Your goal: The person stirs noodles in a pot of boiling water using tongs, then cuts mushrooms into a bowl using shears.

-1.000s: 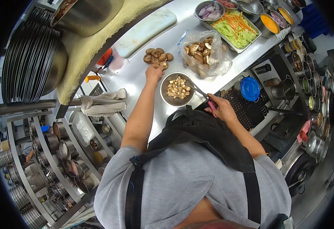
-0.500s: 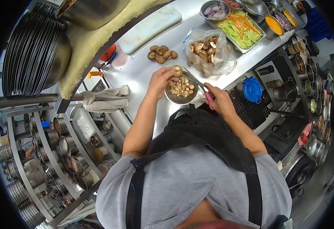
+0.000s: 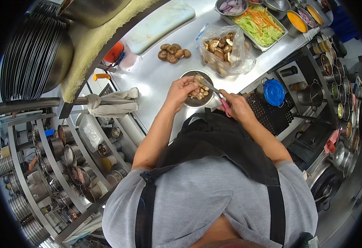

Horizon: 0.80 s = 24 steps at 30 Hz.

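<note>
My left hand [image 3: 181, 91] pinches a mushroom [image 3: 198, 78] over a round metal bowl [image 3: 208, 99]. In the bowl lie several pale cut mushroom stems [image 3: 197, 95], partly hidden by my fingers. My right hand [image 3: 238, 106] is closed around the pink handles of a pair of scissors [image 3: 212, 88]; the blades reach across the bowl to the mushroom. Whether they are cutting into it I cannot tell. A small heap of whole brown mushrooms [image 3: 172, 53] sits on the steel counter beyond the bowl. To its right, a clear plastic bag [image 3: 247, 64] holds several trimmed mushrooms.
A pale cutting board [image 3: 160, 25] lies at the back left. Shredded vegetables fill a metal tray [image 3: 261, 29] at the back right, near a bowl of sliced onion [image 3: 230, 7]. A cloth [image 3: 113, 103] hangs from a rail at left; a blue lid [image 3: 274, 92] is at right.
My left hand has lowered the mushroom toward the bowl, turning it so its underside shows. The scissors' blades now meet it. The bowl has shifted slightly.
</note>
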Tool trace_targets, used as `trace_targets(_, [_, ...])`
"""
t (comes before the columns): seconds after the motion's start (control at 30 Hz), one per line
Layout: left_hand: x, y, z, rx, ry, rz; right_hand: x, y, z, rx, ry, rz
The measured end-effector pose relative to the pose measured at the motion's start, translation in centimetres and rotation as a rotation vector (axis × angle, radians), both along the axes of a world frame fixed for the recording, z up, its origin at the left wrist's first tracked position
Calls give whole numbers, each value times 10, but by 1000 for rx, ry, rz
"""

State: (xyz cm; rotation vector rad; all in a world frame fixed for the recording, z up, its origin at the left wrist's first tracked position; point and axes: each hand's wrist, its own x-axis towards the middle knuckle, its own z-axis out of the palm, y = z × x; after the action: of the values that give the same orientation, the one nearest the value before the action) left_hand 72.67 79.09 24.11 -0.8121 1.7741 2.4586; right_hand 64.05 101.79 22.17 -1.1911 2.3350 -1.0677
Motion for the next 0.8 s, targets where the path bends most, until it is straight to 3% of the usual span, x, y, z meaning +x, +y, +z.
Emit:
trace_targets(0.13, [3,-4,-17,-75,-80,-57,2,3,-14,33,-71,64])
trace_targets(0.2, [7,-8,-26,-53,-203,-135,1,6,-17,196,-151,145])
trace_targets(0.3, [13,-6,-37,32,-270,-84,0,12,-38,57,-101,174])
trace_targets(0.43, [15,-2,-42,16,-286,-49,-4,18,-31,113,-57,222])
trace_targets(0.5, [14,-1,-28,-171,-283,-57,1,18,-25,149,-171,172])
trace_targets(0.57, [19,-4,-47,-82,-282,99,10,13,-15,182,-195,116])
trace_targets(0.6, [19,-6,-40,-177,-326,33,12,13,-24,244,-320,69])
trace_targets(0.63, [20,-9,-61,-187,-261,99,16,13,-24,31,-131,49])
trace_targets(0.7, [25,-12,-45,-90,-184,173,14,14,-49,35,-234,10])
trace_targets(0.77, [29,-18,-52,-297,-140,181,13,12,-47,49,-543,-34])
trace_targets(0.8, [35,-19,-48,-309,-138,212,13,10,-47,43,-538,-1])
